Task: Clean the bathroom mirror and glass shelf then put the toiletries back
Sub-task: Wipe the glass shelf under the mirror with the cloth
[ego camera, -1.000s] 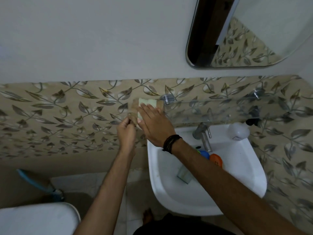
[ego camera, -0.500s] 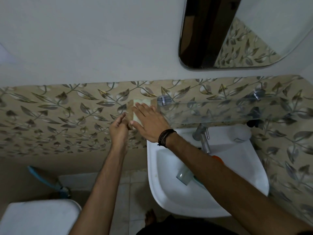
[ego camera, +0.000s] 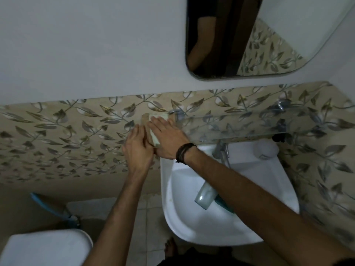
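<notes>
Cloth (ego camera: 156,129) pressed flat on left end of glass shelf (ego camera: 230,125) by right hand (ego camera: 169,139), fingers straight. Left hand (ego camera: 137,148) beside it; grasp cannot be told. Tumbler (ego camera: 204,194) lying in sink (ego camera: 192,223); mirror (ego camera: 269,35) above.

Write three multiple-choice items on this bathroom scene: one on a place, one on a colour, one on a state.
1. Where does the clear tumbler lie?
A. in the sink
B. on the shelf
C. on the floor

2. What colour is the wristband?
A. white
B. black
C. orange

3. How is the right hand?
A. clenched in a fist
B. hanging idle
C. flat on the cloth

Answers: 1 A, the tumbler lies on its side in the basin. 2 B, dark bands ring the right wrist. 3 C, straight fingers press the pale cloth at the shelf's left end.
</notes>
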